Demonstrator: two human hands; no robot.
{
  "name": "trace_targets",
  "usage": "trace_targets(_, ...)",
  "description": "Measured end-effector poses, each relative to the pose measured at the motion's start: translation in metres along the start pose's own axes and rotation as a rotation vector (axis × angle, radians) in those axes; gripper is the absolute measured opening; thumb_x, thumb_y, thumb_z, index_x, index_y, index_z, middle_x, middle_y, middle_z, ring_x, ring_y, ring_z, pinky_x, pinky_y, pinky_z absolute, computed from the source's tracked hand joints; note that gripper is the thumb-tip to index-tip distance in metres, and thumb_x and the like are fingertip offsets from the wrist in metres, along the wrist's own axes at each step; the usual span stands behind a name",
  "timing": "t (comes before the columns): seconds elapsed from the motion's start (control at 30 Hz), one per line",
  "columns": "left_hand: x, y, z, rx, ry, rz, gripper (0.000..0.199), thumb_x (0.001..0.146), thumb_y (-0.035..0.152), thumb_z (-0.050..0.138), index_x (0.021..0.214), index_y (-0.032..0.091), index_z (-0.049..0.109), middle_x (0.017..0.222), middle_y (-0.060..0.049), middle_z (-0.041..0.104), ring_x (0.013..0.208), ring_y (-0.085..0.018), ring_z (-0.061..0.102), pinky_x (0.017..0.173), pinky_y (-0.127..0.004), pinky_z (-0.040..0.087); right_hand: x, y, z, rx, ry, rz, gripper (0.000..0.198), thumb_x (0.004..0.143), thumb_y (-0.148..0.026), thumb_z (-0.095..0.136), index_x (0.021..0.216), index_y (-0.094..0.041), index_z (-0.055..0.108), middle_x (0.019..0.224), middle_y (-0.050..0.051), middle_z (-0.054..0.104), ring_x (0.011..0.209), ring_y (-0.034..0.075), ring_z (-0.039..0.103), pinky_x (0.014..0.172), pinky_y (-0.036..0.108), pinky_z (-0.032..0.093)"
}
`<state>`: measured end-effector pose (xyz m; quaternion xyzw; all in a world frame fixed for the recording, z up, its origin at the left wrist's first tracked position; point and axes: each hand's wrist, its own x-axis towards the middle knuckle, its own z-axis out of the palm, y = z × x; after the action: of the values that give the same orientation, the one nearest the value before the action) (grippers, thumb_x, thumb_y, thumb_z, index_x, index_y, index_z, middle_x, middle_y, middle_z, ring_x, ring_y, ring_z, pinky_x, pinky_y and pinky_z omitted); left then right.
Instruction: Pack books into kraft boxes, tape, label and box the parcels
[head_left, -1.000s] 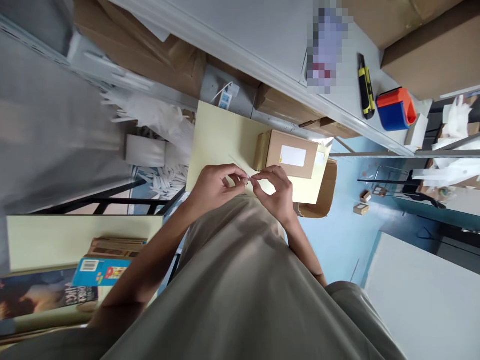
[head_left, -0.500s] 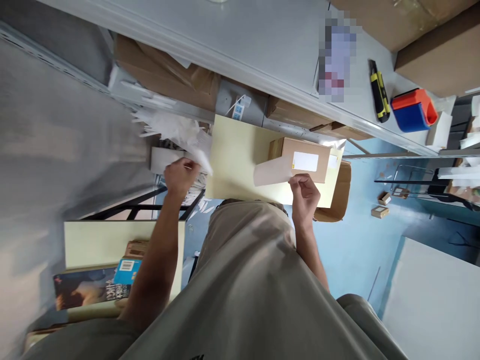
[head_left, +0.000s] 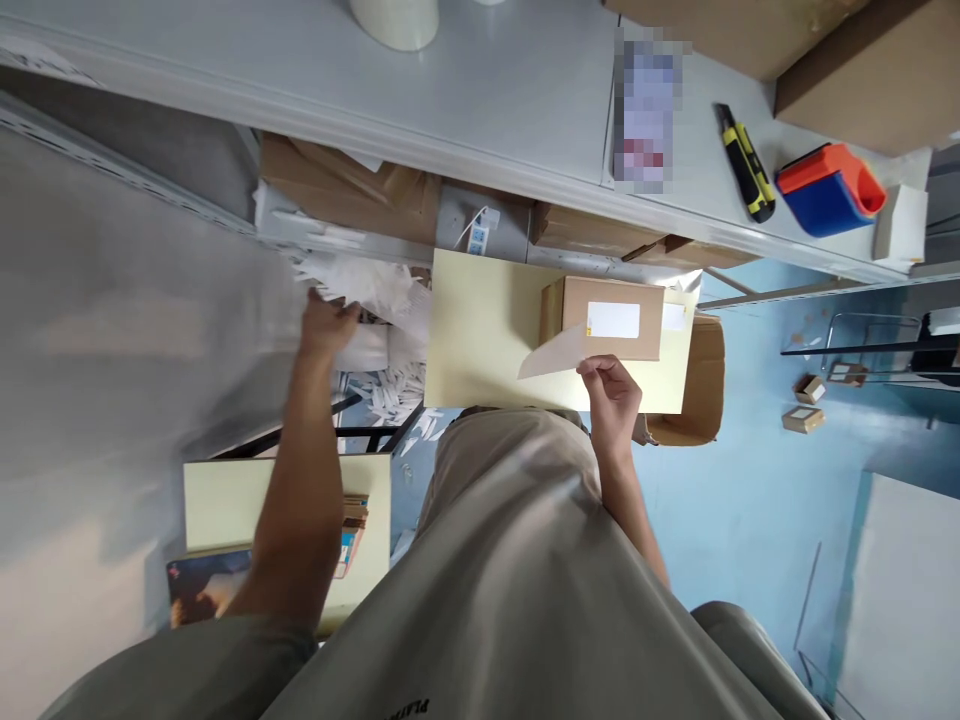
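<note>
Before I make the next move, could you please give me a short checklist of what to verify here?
1. Sheet gripped: ok, the right hand pinches one end.
2. Sheet clear of the box: cannot tell, they overlap in this view.
3. Box resting on the table: ok.
4. Both hands at the box: not ok, the left hand is over by the white scraps.
5. Left hand free: cannot tell, blurred.
6. Cutter off the table: ok, on the shelf.

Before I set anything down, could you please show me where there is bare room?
Bare patches: the cream table left of the cardboard box and the sheet in the right hand; the grey shelf between the pale cylinder and blurred item. Crowded: the shelf's right end, around the cutter.
</note>
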<state>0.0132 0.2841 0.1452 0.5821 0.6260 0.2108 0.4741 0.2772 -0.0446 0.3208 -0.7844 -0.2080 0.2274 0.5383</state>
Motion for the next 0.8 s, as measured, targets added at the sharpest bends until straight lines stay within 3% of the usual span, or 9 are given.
trace_targets(0.07, -0.042, 0.031, 0.037, -0.233, -0.059, -0.164, 0.053, 0.081, 0.027, 0.097, 0.115, 0.020, 0.057, 0.124, -0.009, 0.074, 0.127, -0.032, 0.076, 0.110, -0.061, 0.068, 0.001, 0.005, -0.004, -0.023, 0.022, -0.026, 0.022, 0.102, -0.044, 0.077, 0.092, -0.025, 0.075, 0.093, 0.003, 0.075, 0.094, 0.022, 0.072, 0.092, 0.040, 0.058)
trace_targets(0.1, -0.069, 0.050, 0.056, -0.347, -0.175, -0.152, 0.052, 0.082, 0.032, 0.097, 0.116, 0.021, 0.058, 0.126, -0.009, 0.073, 0.122, -0.030, 0.078, 0.100, -0.056, 0.073, 0.002, 0.006, -0.006, -0.042, 0.032, -0.048, 0.021, 0.102, -0.043, 0.076, 0.091, -0.025, 0.075, 0.093, 0.002, 0.076, 0.094, 0.022, 0.073, 0.092, 0.040, 0.058)
trace_targets(0.2, -0.154, 0.108, 0.104, -0.569, -0.575, -0.126, 0.056, 0.081, 0.049, 0.096, 0.117, 0.022, 0.064, 0.128, -0.009, 0.074, 0.117, -0.030, 0.081, 0.079, -0.041, 0.075, 0.006, 0.006, -0.012, -0.122, 0.046, -0.126, 0.019, 0.102, -0.039, 0.074, 0.089, -0.025, 0.073, 0.092, 0.002, 0.077, 0.092, 0.022, 0.073, 0.090, 0.039, 0.059)
trace_targets(0.3, -0.214, 0.150, 0.137, -0.622, -0.730, -0.110, 0.056, 0.080, 0.057, 0.097, 0.110, 0.023, 0.064, 0.121, -0.008, 0.074, 0.114, -0.029, 0.081, 0.070, -0.034, 0.073, 0.010, 0.005, -0.019, -0.178, 0.020, -0.197, 0.017, 0.102, -0.036, 0.073, 0.088, -0.026, 0.073, 0.090, 0.002, 0.077, 0.089, 0.022, 0.073, 0.088, 0.039, 0.060)
trace_targets(0.47, -0.245, 0.177, 0.173, -0.622, -0.643, -0.134, 0.052, 0.077, 0.057, 0.097, 0.095, 0.022, 0.063, 0.108, -0.005, 0.074, 0.099, -0.022, 0.076, 0.066, -0.029, 0.071, 0.020, 0.014, -0.038, -0.198, -0.073, -0.221, 0.017, 0.103, -0.034, 0.072, 0.087, -0.027, 0.073, 0.093, 0.004, 0.078, 0.092, 0.024, 0.074, 0.089, 0.043, 0.062)
trace_targets(0.67, -0.261, 0.182, 0.209, -0.563, -0.459, -0.140, 0.042, 0.078, 0.052, 0.091, 0.098, 0.023, 0.068, 0.096, -0.003, 0.073, 0.086, -0.019, 0.074, 0.056, -0.023, 0.061, 0.038, 0.038, -0.064, -0.162, -0.216, -0.172, 0.011, 0.102, -0.029, 0.075, 0.092, -0.028, 0.080, 0.097, 0.004, 0.081, 0.092, 0.023, 0.075, 0.092, 0.041, 0.064)
trace_targets(0.8, -0.271, 0.182, 0.231, -0.551, -0.319, -0.172, 0.041, 0.075, 0.050, 0.089, 0.099, 0.023, 0.070, 0.096, -0.002, 0.073, 0.078, -0.015, 0.069, 0.052, -0.020, 0.054, 0.050, 0.053, -0.092, -0.093, -0.282, -0.140, 0.012, 0.101, -0.039, 0.081, 0.098, -0.028, 0.084, 0.099, 0.004, 0.081, 0.089, 0.022, 0.075, 0.089, 0.040, 0.064)
